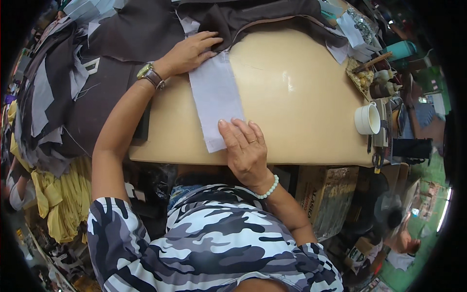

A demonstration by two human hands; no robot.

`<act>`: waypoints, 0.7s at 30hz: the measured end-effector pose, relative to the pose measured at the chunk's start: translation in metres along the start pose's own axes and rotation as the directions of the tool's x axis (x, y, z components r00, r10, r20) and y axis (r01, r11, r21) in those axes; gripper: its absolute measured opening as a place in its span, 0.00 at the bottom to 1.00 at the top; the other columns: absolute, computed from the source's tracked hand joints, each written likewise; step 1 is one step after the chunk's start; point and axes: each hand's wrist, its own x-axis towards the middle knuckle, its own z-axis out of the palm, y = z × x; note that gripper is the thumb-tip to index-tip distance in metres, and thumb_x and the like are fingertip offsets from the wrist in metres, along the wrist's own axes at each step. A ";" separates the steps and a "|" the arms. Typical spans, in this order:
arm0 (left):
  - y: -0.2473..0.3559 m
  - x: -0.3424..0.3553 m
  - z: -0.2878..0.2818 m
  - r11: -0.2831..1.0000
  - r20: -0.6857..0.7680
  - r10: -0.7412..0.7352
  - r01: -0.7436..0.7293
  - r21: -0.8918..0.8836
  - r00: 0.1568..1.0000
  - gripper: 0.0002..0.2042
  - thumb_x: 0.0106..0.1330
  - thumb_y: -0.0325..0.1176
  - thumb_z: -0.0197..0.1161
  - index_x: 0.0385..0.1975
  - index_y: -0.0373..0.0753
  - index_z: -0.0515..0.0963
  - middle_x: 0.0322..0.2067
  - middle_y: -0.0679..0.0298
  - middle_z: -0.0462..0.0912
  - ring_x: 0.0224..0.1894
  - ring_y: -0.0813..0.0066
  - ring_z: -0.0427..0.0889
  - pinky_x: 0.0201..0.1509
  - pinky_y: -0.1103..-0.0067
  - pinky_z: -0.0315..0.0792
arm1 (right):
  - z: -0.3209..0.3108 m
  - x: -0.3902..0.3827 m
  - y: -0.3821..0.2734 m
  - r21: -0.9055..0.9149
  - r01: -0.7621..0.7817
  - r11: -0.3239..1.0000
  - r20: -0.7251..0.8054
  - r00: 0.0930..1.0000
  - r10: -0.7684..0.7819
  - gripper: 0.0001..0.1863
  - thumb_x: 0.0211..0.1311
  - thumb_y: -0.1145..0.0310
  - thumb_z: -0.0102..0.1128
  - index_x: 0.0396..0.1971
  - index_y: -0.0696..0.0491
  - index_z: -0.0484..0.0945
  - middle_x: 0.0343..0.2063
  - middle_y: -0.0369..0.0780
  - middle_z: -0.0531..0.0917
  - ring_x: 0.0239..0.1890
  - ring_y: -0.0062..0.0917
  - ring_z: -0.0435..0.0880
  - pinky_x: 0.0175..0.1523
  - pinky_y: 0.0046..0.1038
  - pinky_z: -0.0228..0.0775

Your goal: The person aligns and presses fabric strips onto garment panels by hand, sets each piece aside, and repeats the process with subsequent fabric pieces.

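Pale lavender cloth strip [215, 95]: lies lengthwise on the left half of the padded tan tabletop [301, 112], your landmark. Its near end stops just short of the tabletop's front edge; its far end reaches the dark brown cloth at the tabletop's back.

Handling, by judgement: light, limp, thin woven stuff. Probably slides easily on the smooth tabletop and wrinkles if pushed. Not fragile, but the cut edges show loose threads and may fray. Best hold: flat fingers at both ends, a little in from the raw edges; spread pressure rather than pinching one thread line.

Your left hand [192, 52]: palm down at the strip's far end, toward the tabletop's back, fingers extended, tips over the dark brown garment piece [272, 17]. No clenching seen; can't tell whether cloth is nipped beneath.

Your right hand [246, 151]: near the tabletop's front edge, fingers laid out on the strip's near end, not curled into a fist. Thumb hard to make out.

Farther out: dark brown fabric panel [134, 31] past the tabletop's back left; white mug [367, 119] at its right edge; tray of small yellowish pieces [360, 77] at its back right; yellow cloth [65, 202] hanging off its left, lower down.
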 end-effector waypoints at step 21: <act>0.029 -0.012 -0.029 0.986 0.200 0.019 -0.052 0.161 0.980 0.45 0.41 0.58 0.69 0.61 0.43 0.64 0.65 0.56 0.58 0.68 0.53 0.51 0.69 0.57 0.46 | -0.168 -0.059 0.176 -0.600 -0.533 0.597 -0.294 0.841 0.455 0.22 0.52 0.63 0.63 0.49 0.53 0.76 0.53 0.51 0.71 0.58 0.45 0.65 0.61 0.41 0.56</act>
